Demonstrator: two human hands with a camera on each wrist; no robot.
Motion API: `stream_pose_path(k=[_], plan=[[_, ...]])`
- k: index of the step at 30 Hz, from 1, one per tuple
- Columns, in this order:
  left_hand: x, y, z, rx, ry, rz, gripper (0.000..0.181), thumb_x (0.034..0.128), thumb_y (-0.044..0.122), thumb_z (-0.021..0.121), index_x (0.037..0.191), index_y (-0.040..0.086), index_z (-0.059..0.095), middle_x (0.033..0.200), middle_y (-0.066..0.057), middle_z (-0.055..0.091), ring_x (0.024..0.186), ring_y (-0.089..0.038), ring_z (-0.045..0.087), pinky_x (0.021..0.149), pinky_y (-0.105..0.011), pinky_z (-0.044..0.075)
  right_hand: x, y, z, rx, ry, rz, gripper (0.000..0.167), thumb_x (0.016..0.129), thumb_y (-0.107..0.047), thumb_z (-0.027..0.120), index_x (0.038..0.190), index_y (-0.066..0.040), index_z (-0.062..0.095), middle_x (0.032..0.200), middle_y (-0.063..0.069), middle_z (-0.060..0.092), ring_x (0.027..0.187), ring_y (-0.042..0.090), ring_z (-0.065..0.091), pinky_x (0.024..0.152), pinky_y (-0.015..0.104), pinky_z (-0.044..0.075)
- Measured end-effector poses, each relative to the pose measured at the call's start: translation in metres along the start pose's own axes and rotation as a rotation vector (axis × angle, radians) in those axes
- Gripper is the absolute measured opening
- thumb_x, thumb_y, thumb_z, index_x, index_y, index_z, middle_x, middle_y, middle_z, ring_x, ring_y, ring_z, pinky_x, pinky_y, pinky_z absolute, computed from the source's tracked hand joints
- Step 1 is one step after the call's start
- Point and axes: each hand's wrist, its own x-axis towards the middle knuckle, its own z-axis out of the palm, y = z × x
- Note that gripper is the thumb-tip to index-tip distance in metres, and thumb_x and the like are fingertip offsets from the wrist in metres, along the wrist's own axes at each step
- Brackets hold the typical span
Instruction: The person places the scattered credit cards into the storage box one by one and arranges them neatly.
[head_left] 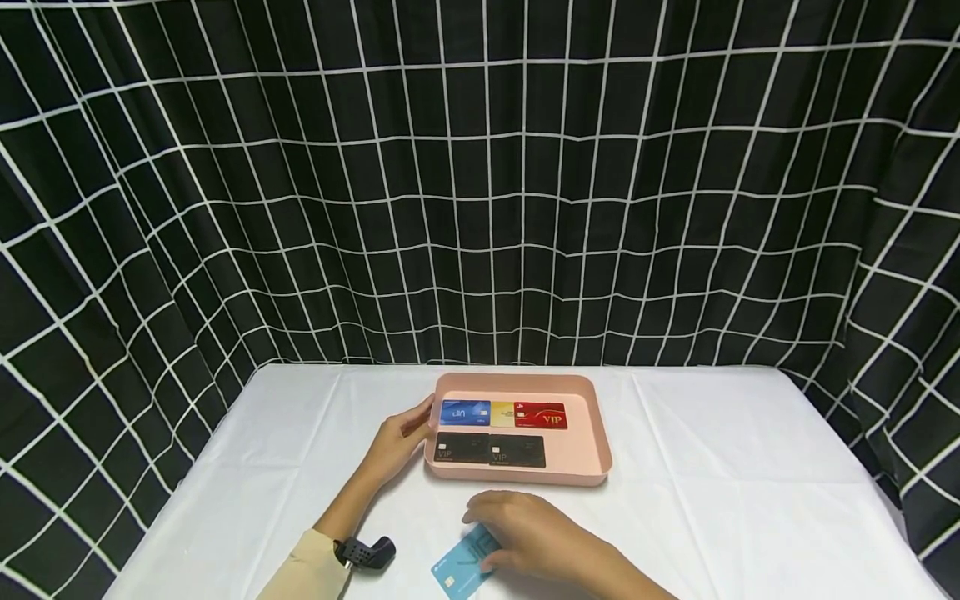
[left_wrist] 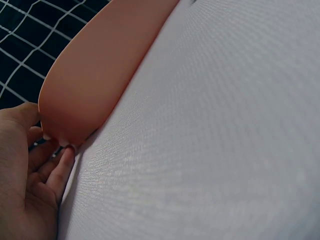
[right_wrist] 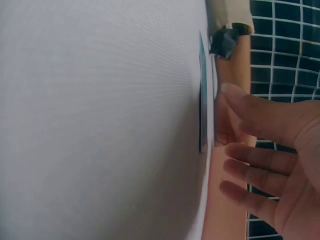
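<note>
A pink tray (head_left: 588,429) lies on the white table. My left hand (head_left: 396,446) grips its left side, and in the left wrist view the thumb (left_wrist: 27,114) is at the rim while the fingers (left_wrist: 62,170) touch the outer wall. Near the front, a light blue chip card (head_left: 459,571) lies partly beneath my right hand (head_left: 528,533). The right wrist view has that card (right_wrist: 203,100) almost edge-on; the right hand's fingers are spread just above it, with a gap between them and the card.
Inside the tray, a blue card (head_left: 463,413), a yellow card (head_left: 502,414) and a red VIP card (head_left: 542,415) form the back row. Two black VIP cards, one left (head_left: 459,448) and one right (head_left: 517,452), lie in front. A black grid-patterned curtain (head_left: 502,208) surrounds the table (head_left: 720,467).
</note>
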Motion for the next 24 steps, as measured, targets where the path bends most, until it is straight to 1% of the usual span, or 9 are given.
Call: stream_pose_path(k=[4,7,10,15,24], plan=[[-0.0005,0.0003,-0.0003,-0.004,-0.002,0.005,0.052,0.1014,0.027,0.064,0.150,0.016,0.051,0.147,-0.008,0.055,0.135,-0.030,0.053,0.112,-0.045,0.043,-0.0018,-0.0008,0.0033,-0.057,-0.028,0.020,0.055,0.073,-0.032,0.090,0.122,-0.016,0.072,0.130,-0.002,0.067,0.122,0.016,0.062,0.101,0.034,0.054],[-0.0006,0.0006,-0.0003,-0.004,-0.006,0.007,0.052,0.1014,0.027,0.064,0.150,0.016,0.051,0.147,-0.008,0.055,0.134,-0.030,0.054,0.112,-0.045,0.043,-0.0028,-0.0006,0.0053,-0.088,-0.048,0.024,0.056,0.073,-0.033,0.089,0.123,-0.018,0.071,0.132,-0.001,0.066,0.125,0.017,0.061,0.102,0.036,0.054],[-0.0007,0.0019,-0.0004,-0.002,-0.006,-0.008,0.052,0.1017,0.028,0.064,0.151,0.017,0.050,0.147,-0.007,0.055,0.134,-0.029,0.054,0.112,-0.046,0.043,-0.0034,0.0004,0.0065,-0.099,-0.066,0.027,0.056,0.073,-0.034,0.089,0.124,-0.019,0.072,0.135,0.001,0.064,0.126,0.019,0.060,0.102,0.038,0.054],[-0.0010,0.0054,-0.0005,-0.001,-0.005,-0.033,0.052,0.1022,0.030,0.063,0.151,0.017,0.049,0.149,-0.007,0.053,0.136,-0.030,0.053,0.113,-0.047,0.042,-0.0034,0.0024,0.0083,-0.100,-0.078,0.030,0.059,0.070,-0.034,0.091,0.124,-0.020,0.073,0.136,0.002,0.064,0.125,0.020,0.061,0.101,0.039,0.054],[-0.0009,0.0044,-0.0003,0.001,-0.008,-0.026,0.051,0.1023,0.028,0.063,0.151,0.017,0.050,0.149,-0.006,0.052,0.137,-0.028,0.052,0.113,-0.044,0.043,-0.0014,0.0007,0.0098,-0.111,-0.055,0.052,0.056,0.067,-0.031,0.092,0.119,-0.018,0.075,0.128,-0.003,0.068,0.118,0.015,0.064,0.099,0.036,0.056]])
